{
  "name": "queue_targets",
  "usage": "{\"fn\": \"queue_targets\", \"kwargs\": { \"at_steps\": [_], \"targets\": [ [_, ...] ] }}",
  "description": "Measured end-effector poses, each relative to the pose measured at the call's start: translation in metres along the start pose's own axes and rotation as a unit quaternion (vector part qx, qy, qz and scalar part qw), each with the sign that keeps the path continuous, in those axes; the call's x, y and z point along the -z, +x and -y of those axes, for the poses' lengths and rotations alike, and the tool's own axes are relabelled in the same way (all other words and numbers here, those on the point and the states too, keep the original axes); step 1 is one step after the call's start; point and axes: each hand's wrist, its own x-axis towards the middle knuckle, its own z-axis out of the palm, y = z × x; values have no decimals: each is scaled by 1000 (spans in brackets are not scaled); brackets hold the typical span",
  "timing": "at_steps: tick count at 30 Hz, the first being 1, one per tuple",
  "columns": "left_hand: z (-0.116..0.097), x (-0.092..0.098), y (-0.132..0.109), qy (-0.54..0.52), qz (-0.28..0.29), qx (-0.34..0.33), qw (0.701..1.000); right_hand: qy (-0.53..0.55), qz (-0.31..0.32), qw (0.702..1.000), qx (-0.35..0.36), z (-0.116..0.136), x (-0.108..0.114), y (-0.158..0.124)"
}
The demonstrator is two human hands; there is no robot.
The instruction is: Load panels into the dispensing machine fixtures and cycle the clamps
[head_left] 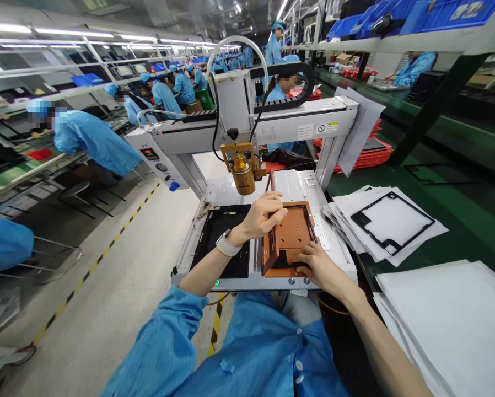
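A thin black frame (312, 225) lies in an orange-brown fixture (291, 234) on the machine bed. At the frame's upper left corner my left hand (264, 216) has its fingers curled, thumb and forefinger close together. My right hand (317, 266) bends over the lower right corner, fingertips down on the black edge. The fixture's hinged lid (272, 242) stands raised on the left side, partly covered by my left hand and wrist. To the left is a second bed spot with a black panel (225, 237). A brass-coloured dispensing head (243, 173) hangs above and behind my hands.
The machine's gantry (289, 124) spans the bed. On the green bench at right lie paper sheets with a black frame (390, 223) on top, and a stack of white sheets (450, 320). Red trays (367, 151) are piled behind. Co-workers in blue (92, 135) sit along the left line.
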Motion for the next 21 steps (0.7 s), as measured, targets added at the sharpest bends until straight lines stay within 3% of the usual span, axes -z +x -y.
{"fn": "queue_targets", "kwargs": {
  "at_steps": [5, 8, 14, 18, 21],
  "targets": [
    [-1, 2, -7, -46, -93, 66, 992, 63, -65, 996, -20, 18, 33, -28],
    [-2, -1, -5, -93, -119, 108, 983, 66, -125, 990, -23, 38, 55, -49],
    [-8, -12, 10, -53, -99, 147, 983, 12, -209, 977, -39, 74, 86, -71],
    [-3, -27, 18, -75, -68, 160, 982, -12, -223, 974, -36, 88, 92, -76],
    [4, -37, 20, -119, -95, 159, 975, -22, -225, 974, -22, 91, 91, -75]
  ]
}}
